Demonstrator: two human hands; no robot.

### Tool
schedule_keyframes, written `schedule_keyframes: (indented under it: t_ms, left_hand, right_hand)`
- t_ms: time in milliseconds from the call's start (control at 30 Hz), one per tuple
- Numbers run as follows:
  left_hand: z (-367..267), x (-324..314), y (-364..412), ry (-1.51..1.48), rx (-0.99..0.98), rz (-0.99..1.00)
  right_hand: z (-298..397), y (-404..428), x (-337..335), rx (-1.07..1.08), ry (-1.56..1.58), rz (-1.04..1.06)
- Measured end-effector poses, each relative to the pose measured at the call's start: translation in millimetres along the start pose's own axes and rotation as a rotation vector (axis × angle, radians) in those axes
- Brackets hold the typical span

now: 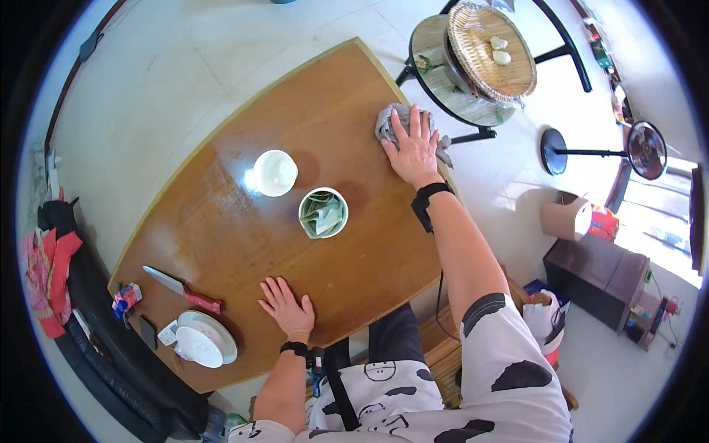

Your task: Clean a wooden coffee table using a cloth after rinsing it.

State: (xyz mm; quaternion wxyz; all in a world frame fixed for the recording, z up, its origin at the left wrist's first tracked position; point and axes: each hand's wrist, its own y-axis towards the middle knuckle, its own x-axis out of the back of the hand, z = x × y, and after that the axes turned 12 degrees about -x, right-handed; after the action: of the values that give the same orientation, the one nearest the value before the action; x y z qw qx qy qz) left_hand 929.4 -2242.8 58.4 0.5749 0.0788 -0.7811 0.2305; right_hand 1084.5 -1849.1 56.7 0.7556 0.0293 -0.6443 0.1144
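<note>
My right hand presses flat with spread fingers on a crumpled grey cloth at the far right edge of the brown wooden table. Part of the cloth hangs past the edge. Near the table's close edge, my left hand rests palm down on the bare wood, fingers apart, holding nothing. Between the hands and farther left stand a white cup and a white container filled with folded green paper pieces. A knife with a red handle lies left of my left hand, its blade pointing away.
White bowls, a small white device and a dark phone-like object sit at the table's left corner. Beyond the right edge, a round stool bears a woven basket. A black sofa stands left, a fan right.
</note>
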Motion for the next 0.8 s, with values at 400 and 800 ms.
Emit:
schedule_keyframes:
  t_ms: [400,800]
  left_hand:
    - [-34.8,61.0,23.4,-0.184,-0.071,-0.085]
    - [-125.3,111.5,134.8,-0.386,-0.252,-0.406]
  right_hand:
    - [-33.0,-148.7,23.9,0.512,-0.022,0.390]
    - [-30.5,-36.7,0.9,0.278,-0.025,0.051]
